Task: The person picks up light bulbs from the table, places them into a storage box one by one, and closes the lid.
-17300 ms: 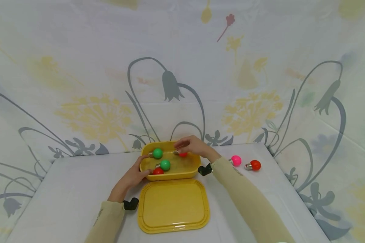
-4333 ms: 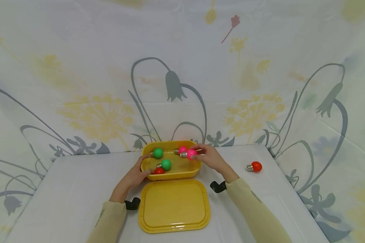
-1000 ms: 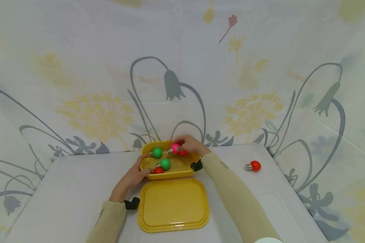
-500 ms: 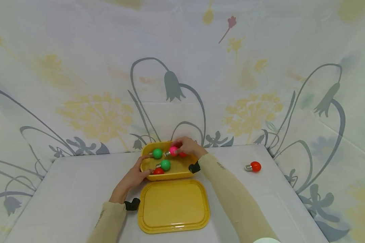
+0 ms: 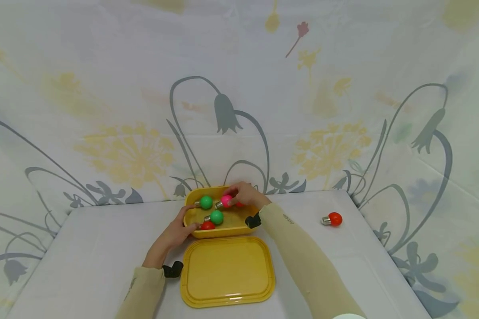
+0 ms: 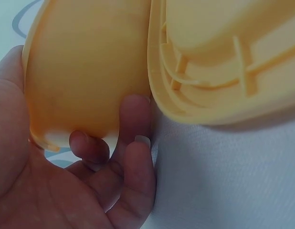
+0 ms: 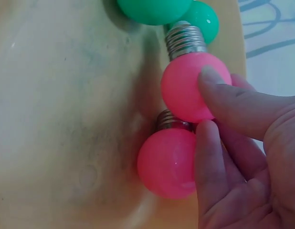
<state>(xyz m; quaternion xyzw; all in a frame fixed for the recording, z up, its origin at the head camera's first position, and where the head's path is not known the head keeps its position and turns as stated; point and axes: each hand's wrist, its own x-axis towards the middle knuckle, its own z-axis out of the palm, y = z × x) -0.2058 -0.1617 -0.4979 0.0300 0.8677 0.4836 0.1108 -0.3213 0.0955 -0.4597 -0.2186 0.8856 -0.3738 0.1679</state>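
A yellow plastic container [image 5: 233, 231] stands on the white-covered table. My left hand [image 5: 174, 233] grips its left end, with the thumb by the rim and fingers against the outer wall [image 6: 85, 62] in the left wrist view. My right hand [image 5: 248, 195] is over the container, pinching a pink light bulb [image 7: 190, 86] by its round globe, metal base pointing left in the head view. Beside it lies another pink bulb [image 7: 166, 164], partly behind the fingers. Two green bulbs [image 5: 206, 202] and a red bulb [image 5: 207, 225] lie in the left half.
A flat yellow lid [image 5: 228, 271] lies directly in front of the container. One more red bulb [image 5: 335, 219] rests on the table to the right. A flower-patterned cloth [image 5: 239, 110] rises behind the table and along its sides.
The pink bulb on the table 17 seconds ago is now in my right hand inside the container. Over the last second that hand moved slightly left and down with it. The left hand stayed put.
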